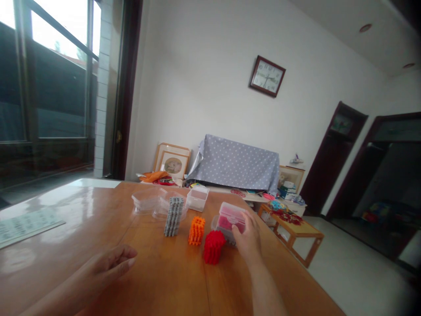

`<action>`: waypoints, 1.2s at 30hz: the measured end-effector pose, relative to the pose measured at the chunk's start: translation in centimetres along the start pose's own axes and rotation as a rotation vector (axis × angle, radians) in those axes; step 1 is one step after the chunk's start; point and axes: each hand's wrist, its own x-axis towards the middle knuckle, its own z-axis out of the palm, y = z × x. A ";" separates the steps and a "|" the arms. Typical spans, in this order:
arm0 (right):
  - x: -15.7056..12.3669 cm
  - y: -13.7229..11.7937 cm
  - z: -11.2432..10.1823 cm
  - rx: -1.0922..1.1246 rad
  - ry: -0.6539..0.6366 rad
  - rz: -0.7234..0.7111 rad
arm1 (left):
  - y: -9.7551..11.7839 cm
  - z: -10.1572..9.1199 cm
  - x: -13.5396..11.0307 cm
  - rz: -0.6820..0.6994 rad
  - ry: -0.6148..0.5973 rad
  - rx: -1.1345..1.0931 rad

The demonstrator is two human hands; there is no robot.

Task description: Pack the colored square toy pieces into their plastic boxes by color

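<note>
My right hand (248,237) grips a small clear plastic box (232,215) with pink-red contents, thumb on the near side and fingers over the far edge. Beneath it, another clear container (215,223) is partly hidden. Just left of that hand stands a red stack of toothed plastic pieces (213,248). An orange stack (196,230) and a taller, slightly tilted grey stack (173,216) stand further left. My left hand (115,263) is over the table at the near left, fingers loosely curled and thumb apart, with nothing visible in it.
Behind the stacks are clear plastic containers (149,199) and an open clear box (197,197). A printed sheet (29,226) lies at the left of the wooden table (158,281). Past the table's right edge stands a low wooden bench (296,232). A dotted cloth (237,162) hangs behind.
</note>
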 end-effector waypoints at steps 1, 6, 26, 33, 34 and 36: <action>0.0 -0.1 0.0 0.002 -0.001 -0.002 | -0.2 0.0 0.0 0.003 -0.006 -0.004; -0.2 -0.2 -0.1 0.040 0.013 -0.006 | -1.2 0.0 0.2 0.005 0.008 0.018; -5.3 -15.9 -1.9 0.623 -0.333 0.172 | -6.2 2.9 1.6 0.028 0.172 -0.055; -10.9 -18.4 4.2 0.690 -0.656 0.155 | -5.9 3.7 1.5 -0.006 0.228 -0.147; -11.4 -18.2 4.8 0.670 -0.674 0.145 | -5.9 3.8 1.6 -0.012 0.229 -0.147; -12.2 -17.6 5.5 0.623 -0.720 0.116 | -6.0 3.7 1.8 -0.026 0.235 -0.146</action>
